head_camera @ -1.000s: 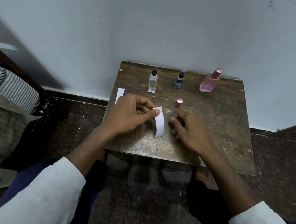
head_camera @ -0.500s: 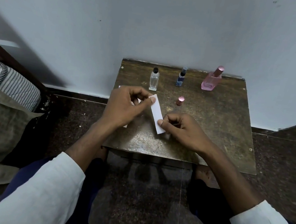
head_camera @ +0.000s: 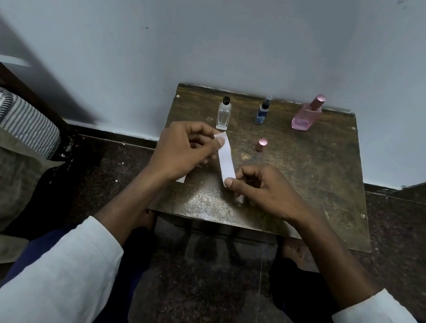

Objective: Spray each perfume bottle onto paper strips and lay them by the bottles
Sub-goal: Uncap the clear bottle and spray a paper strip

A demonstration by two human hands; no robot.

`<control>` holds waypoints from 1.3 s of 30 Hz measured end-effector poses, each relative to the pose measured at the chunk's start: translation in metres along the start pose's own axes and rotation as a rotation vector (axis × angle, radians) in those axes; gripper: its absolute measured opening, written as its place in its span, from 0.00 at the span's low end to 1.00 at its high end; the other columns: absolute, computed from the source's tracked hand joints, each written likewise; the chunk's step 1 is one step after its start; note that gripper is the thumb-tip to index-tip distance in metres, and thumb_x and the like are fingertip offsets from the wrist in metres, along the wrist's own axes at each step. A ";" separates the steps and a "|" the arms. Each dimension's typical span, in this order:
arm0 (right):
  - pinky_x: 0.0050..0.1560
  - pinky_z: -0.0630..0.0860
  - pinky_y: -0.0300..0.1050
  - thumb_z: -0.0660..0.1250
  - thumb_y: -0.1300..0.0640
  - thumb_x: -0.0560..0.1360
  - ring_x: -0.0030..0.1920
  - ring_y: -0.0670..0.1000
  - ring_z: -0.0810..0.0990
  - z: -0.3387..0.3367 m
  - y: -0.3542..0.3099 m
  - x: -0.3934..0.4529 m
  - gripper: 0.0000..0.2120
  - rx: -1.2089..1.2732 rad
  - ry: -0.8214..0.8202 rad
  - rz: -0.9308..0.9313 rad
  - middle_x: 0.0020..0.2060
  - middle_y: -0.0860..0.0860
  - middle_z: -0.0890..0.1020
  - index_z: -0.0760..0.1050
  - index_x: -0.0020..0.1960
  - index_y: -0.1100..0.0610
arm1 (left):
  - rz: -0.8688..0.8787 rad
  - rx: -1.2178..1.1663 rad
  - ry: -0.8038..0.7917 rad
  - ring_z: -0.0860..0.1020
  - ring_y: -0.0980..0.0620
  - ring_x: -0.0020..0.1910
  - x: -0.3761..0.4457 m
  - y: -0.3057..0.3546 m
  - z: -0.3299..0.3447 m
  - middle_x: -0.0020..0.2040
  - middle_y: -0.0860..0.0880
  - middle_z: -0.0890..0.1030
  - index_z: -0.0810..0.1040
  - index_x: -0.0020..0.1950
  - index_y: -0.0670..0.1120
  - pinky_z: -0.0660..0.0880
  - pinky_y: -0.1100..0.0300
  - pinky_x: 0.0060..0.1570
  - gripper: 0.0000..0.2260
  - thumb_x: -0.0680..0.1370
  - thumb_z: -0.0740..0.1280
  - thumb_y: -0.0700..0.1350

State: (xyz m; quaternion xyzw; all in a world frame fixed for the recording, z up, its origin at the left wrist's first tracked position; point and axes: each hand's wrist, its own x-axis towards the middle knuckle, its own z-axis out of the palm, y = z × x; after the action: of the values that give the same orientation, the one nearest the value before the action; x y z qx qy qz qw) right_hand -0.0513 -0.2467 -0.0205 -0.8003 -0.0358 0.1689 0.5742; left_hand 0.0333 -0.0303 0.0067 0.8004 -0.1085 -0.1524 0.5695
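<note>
Near the middle of the frame, both hands hold one white paper strip just above the counter. The left hand pinches the strip's upper end between thumb and forefinger, its fingers pressed together on the paper. The right hand grips the lower end the same way, thumb on top, fingers clamped on the strip. The strip runs diagonally from upper left to lower right between them.

A corner of a second white strip shows on the counter under the left wrist.

Along the counter's far edge, toward the top of the frame, three perfume bottles stand upright and apart from one another: a clear bottle with a black cap on the left, a small blue bottle in the middle, and a pink bottle with a pink cap on the right. A small pink cap stands alone on the counter below the blue bottle, near the strip's upper end but not touching it.

White sleeves cover both forearms at the bottom of the frame.
</note>
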 end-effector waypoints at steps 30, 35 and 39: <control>0.28 0.74 0.35 0.66 0.59 0.85 0.26 0.49 0.82 -0.004 -0.002 -0.002 0.10 -0.214 0.002 0.155 0.34 0.53 0.87 0.82 0.47 0.59 | 0.027 -0.480 -0.362 0.68 0.57 0.29 -0.003 0.008 -0.005 0.34 0.45 0.75 0.87 0.46 0.49 0.61 0.64 0.30 0.04 0.79 0.77 0.48; 0.26 0.74 0.37 0.66 0.56 0.86 0.25 0.49 0.82 -0.003 -0.004 -0.002 0.11 -0.219 0.009 0.144 0.34 0.53 0.87 0.81 0.47 0.58 | -0.083 -0.122 -0.241 0.78 0.53 0.32 0.003 -0.003 -0.006 0.39 0.47 0.84 0.87 0.46 0.50 0.72 0.57 0.35 0.04 0.78 0.77 0.50; 0.26 0.74 0.36 0.65 0.57 0.86 0.25 0.49 0.82 -0.003 -0.005 -0.002 0.11 -0.248 0.012 0.140 0.34 0.52 0.87 0.81 0.47 0.58 | -0.064 0.227 -0.171 0.82 0.52 0.34 0.005 -0.013 -0.002 0.37 0.53 0.86 0.88 0.48 0.49 0.78 0.57 0.41 0.07 0.79 0.78 0.51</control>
State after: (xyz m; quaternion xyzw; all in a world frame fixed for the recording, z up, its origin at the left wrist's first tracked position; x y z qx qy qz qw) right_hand -0.0512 -0.2478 -0.0144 -0.8666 0.0032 0.1981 0.4580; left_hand 0.0383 -0.0259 -0.0055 0.8469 -0.1476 -0.2248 0.4588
